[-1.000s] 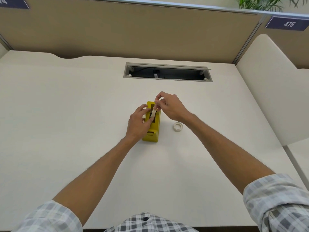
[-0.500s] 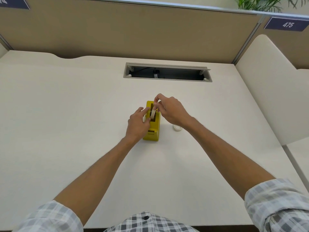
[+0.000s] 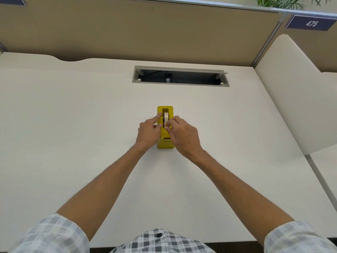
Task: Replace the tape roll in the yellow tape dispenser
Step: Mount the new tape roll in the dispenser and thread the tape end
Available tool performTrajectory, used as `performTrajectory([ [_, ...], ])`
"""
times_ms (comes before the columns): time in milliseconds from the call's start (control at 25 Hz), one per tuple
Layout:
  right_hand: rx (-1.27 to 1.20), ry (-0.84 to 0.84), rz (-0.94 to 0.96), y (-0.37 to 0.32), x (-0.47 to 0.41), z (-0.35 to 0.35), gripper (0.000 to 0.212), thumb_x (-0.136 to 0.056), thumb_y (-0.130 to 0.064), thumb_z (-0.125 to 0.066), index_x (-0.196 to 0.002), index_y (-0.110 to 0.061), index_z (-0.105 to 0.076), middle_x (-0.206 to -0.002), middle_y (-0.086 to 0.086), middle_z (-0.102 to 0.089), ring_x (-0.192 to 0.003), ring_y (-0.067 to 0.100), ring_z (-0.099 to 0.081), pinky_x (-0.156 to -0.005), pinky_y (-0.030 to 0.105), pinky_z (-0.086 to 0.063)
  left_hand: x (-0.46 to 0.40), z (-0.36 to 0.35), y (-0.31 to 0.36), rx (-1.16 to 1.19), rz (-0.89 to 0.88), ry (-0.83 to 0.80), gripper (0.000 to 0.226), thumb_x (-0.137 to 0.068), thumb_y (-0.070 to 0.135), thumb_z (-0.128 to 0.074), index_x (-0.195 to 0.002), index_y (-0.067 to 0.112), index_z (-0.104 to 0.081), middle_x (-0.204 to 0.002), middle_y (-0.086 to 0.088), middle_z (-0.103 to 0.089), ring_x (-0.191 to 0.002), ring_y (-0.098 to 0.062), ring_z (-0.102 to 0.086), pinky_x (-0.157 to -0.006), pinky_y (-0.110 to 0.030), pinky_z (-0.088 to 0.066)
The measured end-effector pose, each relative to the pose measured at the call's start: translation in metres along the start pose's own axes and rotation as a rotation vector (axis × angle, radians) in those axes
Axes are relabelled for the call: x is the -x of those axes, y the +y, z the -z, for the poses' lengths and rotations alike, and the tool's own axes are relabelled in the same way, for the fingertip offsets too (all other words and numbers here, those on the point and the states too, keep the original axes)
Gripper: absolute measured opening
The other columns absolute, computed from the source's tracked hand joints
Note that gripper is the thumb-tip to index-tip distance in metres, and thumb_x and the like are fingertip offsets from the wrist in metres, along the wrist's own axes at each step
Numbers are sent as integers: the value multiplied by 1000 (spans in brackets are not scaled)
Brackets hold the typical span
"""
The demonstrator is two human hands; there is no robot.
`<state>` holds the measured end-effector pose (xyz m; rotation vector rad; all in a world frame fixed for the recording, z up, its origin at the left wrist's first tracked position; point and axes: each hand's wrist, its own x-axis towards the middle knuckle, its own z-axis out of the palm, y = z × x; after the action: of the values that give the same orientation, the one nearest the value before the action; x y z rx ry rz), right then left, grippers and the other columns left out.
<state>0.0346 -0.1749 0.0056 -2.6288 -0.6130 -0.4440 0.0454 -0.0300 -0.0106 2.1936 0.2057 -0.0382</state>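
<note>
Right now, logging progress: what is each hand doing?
Left hand: open, steadying the yellow plastic tape dispenser.
Right hand: pinching the white tape roll.

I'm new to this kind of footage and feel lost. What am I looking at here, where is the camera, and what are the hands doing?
There is no machine: a person wears a camera on the head, looking down at their own arms over a pale desk. On it stands a yellow tape dispenser with a tape roll sitting in its slot. The left hand steadies the dispenser's side, a finger touching near the roll. The right hand pinches at the roll's near edge. Behind lies an open cable tray.
</note>
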Motion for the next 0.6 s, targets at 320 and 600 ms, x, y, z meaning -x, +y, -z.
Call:
performTrajectory([
  [320,-14,83,-14,-3,21,-5,7,-91,-17,-65,-86,-12,-68,-87,0,-67,-70,18,-64,-48,28,-44,-1,-1,0,-5,-10,8,45,-98,19,-47,-142,30,-45,-114,-5,-69,-79,-14,-56,-78,-30,-49],
  [600,-24,135,16,-5,31,-4,8,-91,-17,-65,-86,-12,-69,-86,0,-69,-71,18,-64,-51,28,-47,-2,-3,-2,-35,-4,23,45,-99,21,-47,-142,32,-45,-113,-4,-69,-70,-10,-54,-72,-28,-48],
])
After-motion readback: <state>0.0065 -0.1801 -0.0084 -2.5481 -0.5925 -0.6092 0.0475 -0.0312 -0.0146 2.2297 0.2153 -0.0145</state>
